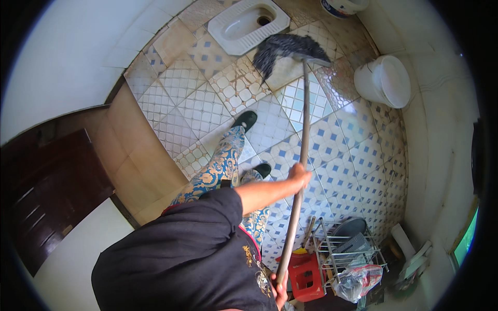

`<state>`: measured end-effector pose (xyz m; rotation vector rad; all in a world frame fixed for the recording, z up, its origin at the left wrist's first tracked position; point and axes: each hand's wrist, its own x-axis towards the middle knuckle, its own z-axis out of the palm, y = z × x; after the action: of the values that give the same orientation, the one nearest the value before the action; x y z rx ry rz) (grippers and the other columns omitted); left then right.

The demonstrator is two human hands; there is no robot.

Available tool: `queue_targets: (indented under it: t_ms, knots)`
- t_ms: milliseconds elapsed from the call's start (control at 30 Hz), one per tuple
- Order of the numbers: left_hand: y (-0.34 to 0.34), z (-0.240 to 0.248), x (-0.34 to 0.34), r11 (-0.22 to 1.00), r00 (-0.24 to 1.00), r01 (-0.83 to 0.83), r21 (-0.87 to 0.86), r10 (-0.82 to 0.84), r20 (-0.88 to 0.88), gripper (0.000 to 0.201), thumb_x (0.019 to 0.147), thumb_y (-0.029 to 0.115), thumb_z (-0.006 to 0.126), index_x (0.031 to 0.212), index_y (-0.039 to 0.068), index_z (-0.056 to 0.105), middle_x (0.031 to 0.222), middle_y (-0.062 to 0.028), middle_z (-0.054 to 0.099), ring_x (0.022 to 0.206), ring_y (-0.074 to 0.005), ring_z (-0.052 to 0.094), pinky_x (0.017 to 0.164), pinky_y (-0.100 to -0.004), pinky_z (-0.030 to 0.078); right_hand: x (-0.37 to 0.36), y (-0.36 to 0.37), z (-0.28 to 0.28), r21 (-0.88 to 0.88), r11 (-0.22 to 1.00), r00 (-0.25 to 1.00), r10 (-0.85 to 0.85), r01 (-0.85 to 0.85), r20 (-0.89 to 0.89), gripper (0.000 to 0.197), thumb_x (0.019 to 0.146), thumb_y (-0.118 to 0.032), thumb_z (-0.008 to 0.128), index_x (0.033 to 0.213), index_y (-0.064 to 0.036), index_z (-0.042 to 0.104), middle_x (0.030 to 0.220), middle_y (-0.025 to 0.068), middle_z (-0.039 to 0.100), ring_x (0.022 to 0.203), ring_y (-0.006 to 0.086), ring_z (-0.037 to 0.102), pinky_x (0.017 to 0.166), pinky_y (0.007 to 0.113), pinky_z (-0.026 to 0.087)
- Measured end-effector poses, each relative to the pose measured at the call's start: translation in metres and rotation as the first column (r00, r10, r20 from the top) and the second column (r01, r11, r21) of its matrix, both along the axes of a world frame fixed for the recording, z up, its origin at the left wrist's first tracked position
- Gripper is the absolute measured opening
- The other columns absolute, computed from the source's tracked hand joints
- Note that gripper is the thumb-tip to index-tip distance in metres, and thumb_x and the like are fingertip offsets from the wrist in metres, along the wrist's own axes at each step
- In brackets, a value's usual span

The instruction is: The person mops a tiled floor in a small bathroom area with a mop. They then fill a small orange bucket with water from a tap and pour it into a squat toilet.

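Observation:
A mop [305, 114] with a long wooden handle stretches away from me. Its dark grey strands are spread on the tiled floor [267, 122] beside a white squat toilet [233, 31]. My left hand [300, 177] is closed around the middle of the handle, that arm reaching across in front of my body. Lower down, my right hand [280, 290] grips the handle's near end close to my waist; part of it is cut off by the lower edge. The handle slants from my waist up to the mop head. Both feet, in dark shoes, stand left of it.
A white bucket [384, 82] stands by the right wall, and another white container [343, 7] is at the far edge. Near my right are a red plastic stool [306, 277] and a metal rack [340, 246] with plastic bags [358, 282]. A dark door [52, 202] is at left.

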<state>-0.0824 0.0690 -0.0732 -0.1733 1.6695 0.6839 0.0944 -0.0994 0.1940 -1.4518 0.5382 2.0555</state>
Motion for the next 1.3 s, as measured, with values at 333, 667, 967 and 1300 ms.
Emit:
queue_targets:
  t_ms: [333,667,967,1300]
  knots:
    - [0.098,-0.046,-0.151,0.935,0.944,0.317,0.159,-0.295,-0.147,0.022,0.066,0.016,0.055,0.075,-0.004,0.056,0.061,-0.0154,0.06,0.052,-0.0234,0.06,0.049,-0.0317,0.049,-0.138,0.064,-0.063,0.056,0.996,0.985,0.074,-0.066,-0.154,0.06,0.075,-0.003,0.051,0.124,-0.0224,0.024,0.084,0.0076,0.046,0.047,0.0064,0.036,0.039,0.017,0.032]
    - [-0.134,0.02,-0.034,0.976,0.978,-0.205,0.071,0.202,0.047,0.024,0.07,0.016,0.058,0.07,-0.004,0.045,0.057,-0.0106,0.05,0.044,-0.0202,0.052,0.036,-0.0316,0.044,0.04,-0.018,0.031,0.003,0.791,0.789,0.611,-0.612,-0.062,0.06,0.073,-0.009,0.055,0.126,-0.0084,0.027,0.099,0.01,0.05,0.059,0.0101,0.046,0.049,0.02,0.041]
    - [-0.197,0.021,-0.01,0.921,0.89,-0.387,-0.043,0.386,0.242,0.022,0.069,0.02,0.059,0.064,0.0,0.05,0.055,-0.0095,0.053,0.046,-0.0199,0.056,0.042,-0.0321,0.046,0.035,0.001,0.058,0.002,0.563,0.544,0.798,-0.827,0.258,0.056,0.071,-0.011,0.057,0.122,-0.0034,0.034,0.094,0.0061,0.05,0.075,0.0107,0.049,0.062,0.022,0.04]
    - [-0.149,-0.036,-0.217,0.862,0.883,-0.466,0.199,0.438,0.17,0.016,0.068,0.021,0.058,0.063,0.007,0.052,0.054,-0.004,0.051,0.046,-0.0156,0.053,0.043,-0.0279,0.044,-0.125,0.035,-0.023,0.115,0.515,0.528,0.835,-0.849,0.157,0.059,0.074,-0.003,0.051,0.127,-0.0108,0.026,0.07,0.0056,0.052,0.045,0.0066,0.038,0.04,0.02,0.031]
